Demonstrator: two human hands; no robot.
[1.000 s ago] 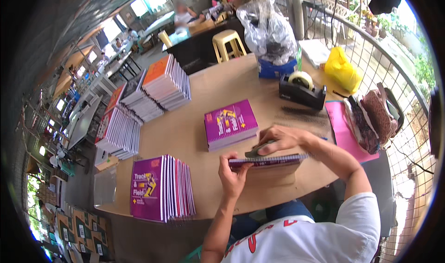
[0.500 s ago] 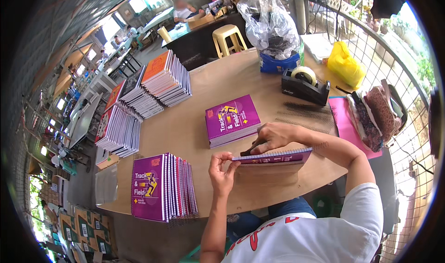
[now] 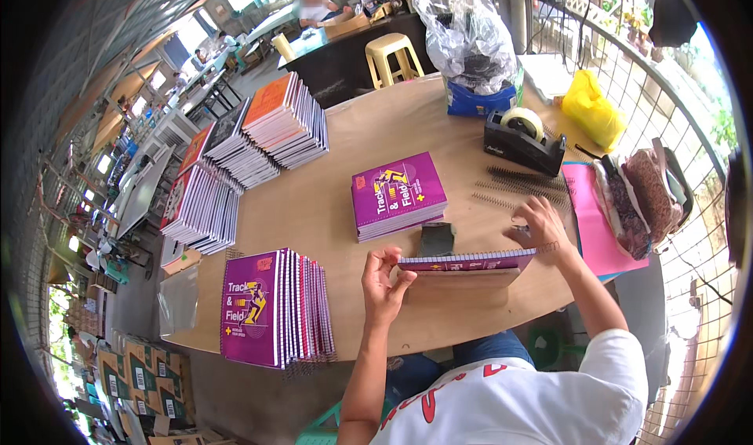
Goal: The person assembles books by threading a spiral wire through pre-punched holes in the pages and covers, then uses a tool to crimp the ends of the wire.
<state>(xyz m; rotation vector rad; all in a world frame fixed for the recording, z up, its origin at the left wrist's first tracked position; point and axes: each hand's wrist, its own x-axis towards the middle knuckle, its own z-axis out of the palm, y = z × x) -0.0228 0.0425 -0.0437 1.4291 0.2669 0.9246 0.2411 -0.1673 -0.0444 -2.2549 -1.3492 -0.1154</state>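
Observation:
A purple spiral notebook stands on its long edge, its coil along the top. My left hand grips its left end between thumb and fingers. Loose coil sticks out past the notebook's right end, close to my right hand. The right fingers are curled, with a small dark thing at their tips that I cannot make out. Behind the notebook lies a dark, flat block. A stack of purple notebooks rests beyond it. More coil-bound purple notebooks stand leaning in a row at the left.
Loose wire coils lie near a black tape dispenser. Pink sheet, fabric pouches and yellow bag line the right side. Notebook stacks fill the far left. A plastic-wrapped bundle stands at the back.
My right hand has come off the dark block and moved right, to beside the notebook's coil end. The left hand keeps hold of the notebook. The view has shifted slightly.

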